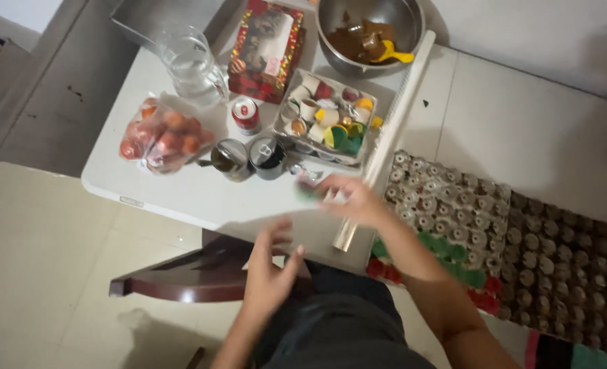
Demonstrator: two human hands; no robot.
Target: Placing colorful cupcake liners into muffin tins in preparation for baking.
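White table [146, 188] on pale tiled floor [37, 273].

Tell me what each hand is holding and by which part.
The left hand is open and holds nothing. The right hand is blurred over the white table; something small and greenish shows at its fingertips, but the grip cannot be told.

We see our right hand [350, 198] blurred over the white table [180, 191], touching a small green thing [308, 192] just beside a long pale roll [385, 140]. Our left hand [270, 263] hovers open at the table's near edge. A tray of cups [327, 116], two cans [249, 157] and bagged tomatoes [161, 135] lie beyond.
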